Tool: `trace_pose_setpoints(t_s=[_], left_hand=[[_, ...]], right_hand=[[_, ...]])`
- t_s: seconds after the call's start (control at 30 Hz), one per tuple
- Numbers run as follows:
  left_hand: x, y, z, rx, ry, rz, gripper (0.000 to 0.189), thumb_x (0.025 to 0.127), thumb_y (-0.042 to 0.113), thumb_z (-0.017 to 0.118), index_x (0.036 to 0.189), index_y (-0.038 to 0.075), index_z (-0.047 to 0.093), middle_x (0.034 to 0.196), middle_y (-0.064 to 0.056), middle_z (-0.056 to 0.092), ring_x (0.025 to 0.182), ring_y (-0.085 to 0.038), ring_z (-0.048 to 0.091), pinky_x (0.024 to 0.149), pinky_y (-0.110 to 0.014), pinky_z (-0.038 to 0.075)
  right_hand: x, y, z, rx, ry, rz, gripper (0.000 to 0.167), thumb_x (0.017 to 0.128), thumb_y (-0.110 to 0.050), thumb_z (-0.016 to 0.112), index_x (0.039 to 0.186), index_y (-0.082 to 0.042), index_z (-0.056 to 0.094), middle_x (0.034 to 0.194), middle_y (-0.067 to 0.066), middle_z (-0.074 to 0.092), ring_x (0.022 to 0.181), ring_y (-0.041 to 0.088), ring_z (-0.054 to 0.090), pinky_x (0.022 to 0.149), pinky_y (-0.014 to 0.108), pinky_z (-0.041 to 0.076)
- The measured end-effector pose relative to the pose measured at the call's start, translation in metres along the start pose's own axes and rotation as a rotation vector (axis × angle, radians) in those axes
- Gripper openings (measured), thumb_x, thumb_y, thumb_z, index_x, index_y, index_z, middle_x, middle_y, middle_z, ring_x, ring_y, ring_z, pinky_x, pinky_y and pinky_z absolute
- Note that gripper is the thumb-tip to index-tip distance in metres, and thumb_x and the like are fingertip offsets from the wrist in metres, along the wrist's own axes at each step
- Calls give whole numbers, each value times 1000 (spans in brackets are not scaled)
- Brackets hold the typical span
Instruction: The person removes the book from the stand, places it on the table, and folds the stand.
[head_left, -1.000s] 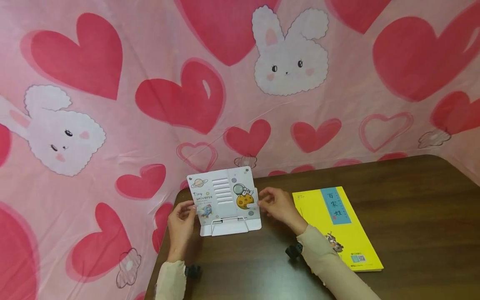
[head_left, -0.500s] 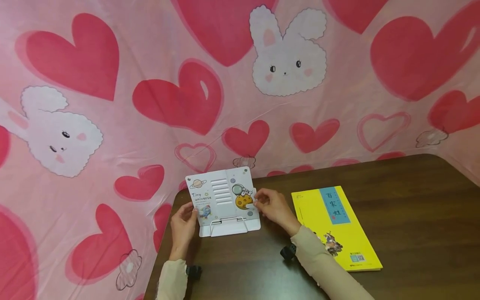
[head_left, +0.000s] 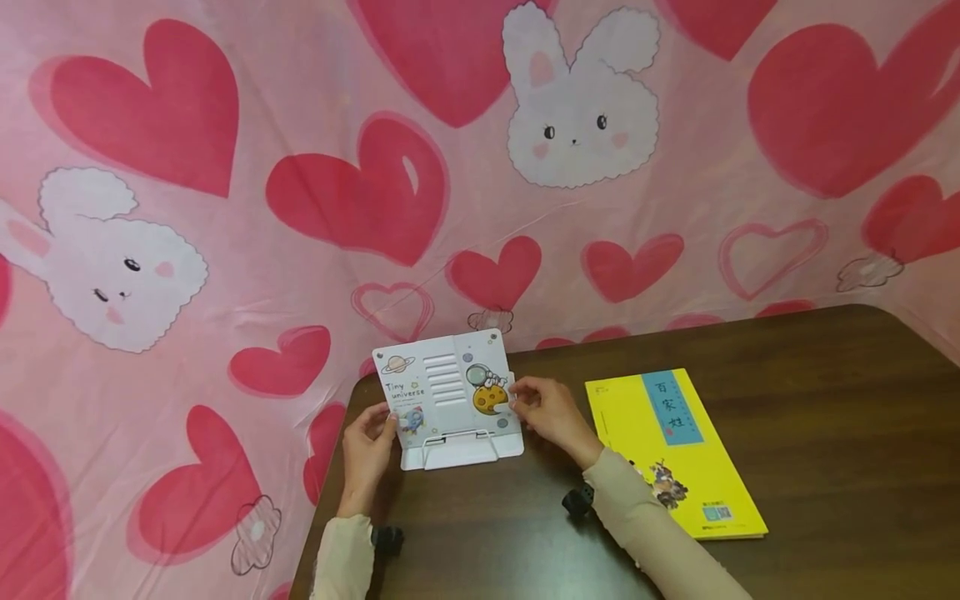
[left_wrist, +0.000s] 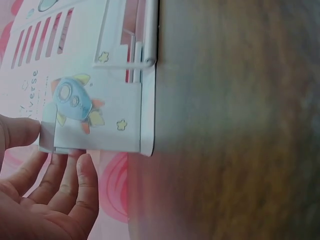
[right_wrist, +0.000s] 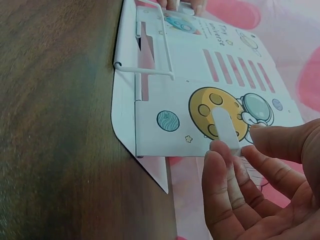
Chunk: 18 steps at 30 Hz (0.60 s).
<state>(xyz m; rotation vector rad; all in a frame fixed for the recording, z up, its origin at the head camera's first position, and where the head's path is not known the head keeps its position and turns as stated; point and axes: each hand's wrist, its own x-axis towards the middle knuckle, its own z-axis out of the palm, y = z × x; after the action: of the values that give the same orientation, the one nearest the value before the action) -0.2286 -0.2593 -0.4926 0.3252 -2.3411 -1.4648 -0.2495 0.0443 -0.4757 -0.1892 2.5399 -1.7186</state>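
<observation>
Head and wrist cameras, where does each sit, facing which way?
Head: head-worn, facing forward and down at the white stand; left hand, right hand and sleeves show.
Left wrist: worn there, facing the rocket picture; left hand shows.
Right wrist: worn there, facing the astronaut picture; right hand, left fingertips show.
Both wrist views share the stand.

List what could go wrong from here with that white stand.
A side clip could slip or snap back on the fingers: the left hand is at the left clip, the right hand at the right clip.
Uneven pushing might slide the white stand toward the table's nearby left edge.
The right sleeve overlaps the yellow book in the head view, so it may nudge it.
</observation>
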Motion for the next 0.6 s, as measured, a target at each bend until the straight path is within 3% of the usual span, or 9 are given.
trace_pose_setpoints(t_s=[0.3,0.43,0.6], left_hand=[[2,2,-7,34,-40,-15,21,95,10,75,111,-4,72,109,-25,75,87,-16,75,70,-12,53],[2,2,-12,38,-101,-39,20,94,11,77,106,-4,71,103,-21,77,79,-8,70,67,-17,56],[2,6,-20,33,-199,-66,19,94,11,77,101,-5,71,97,-16,78,75,-12,69,67,-22,60]], right_hand=[[2,2,1,33,-25,16,29,96,-12,74,124,-6,70,89,11,71,66,27,65,59,30,59],[1,1,2,33,-49,32,36,96,-14,73,131,-6,66,90,9,70,68,23,65,61,28,58],[1,-1,4,43,-69,11,43,97,-12,72,137,-4,60,91,8,72,71,23,68,64,29,60]])
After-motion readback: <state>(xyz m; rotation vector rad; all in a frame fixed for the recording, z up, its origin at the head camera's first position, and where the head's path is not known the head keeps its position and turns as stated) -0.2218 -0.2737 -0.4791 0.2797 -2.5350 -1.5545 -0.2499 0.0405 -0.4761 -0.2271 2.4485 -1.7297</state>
